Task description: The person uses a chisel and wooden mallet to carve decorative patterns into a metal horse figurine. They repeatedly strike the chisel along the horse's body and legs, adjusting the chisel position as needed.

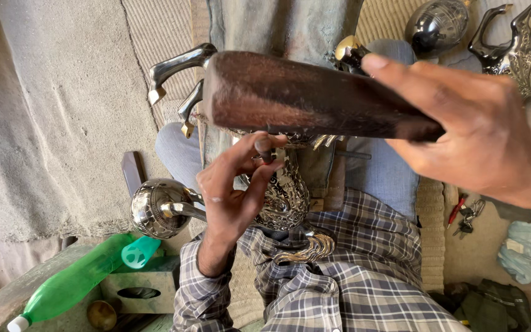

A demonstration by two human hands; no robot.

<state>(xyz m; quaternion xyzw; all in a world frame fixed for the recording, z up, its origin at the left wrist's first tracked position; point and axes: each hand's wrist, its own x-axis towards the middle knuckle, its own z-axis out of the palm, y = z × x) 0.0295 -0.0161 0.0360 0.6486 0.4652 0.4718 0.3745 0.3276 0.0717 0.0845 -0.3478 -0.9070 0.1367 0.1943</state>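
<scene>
Fingers [259, 157] of the left hand [232, 197] are being pinched around a small dark punch [264, 147] at frame centre, set against an ornate silver piece [285, 197] on the lap. Above it, a dark wooden block [302, 98] is being gripped by the right hand [474, 132], fingers wrapped tight, at upper right. A green bottle [72, 283] is lying at lower left.

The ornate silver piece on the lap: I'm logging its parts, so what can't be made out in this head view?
- Ornate silver piece: top hidden by the wooden block in the right hand.
- Small dark tool pinched by the left hand: its tip is too small to tell.
- Second silver piece: cut off by the right edge.
</scene>
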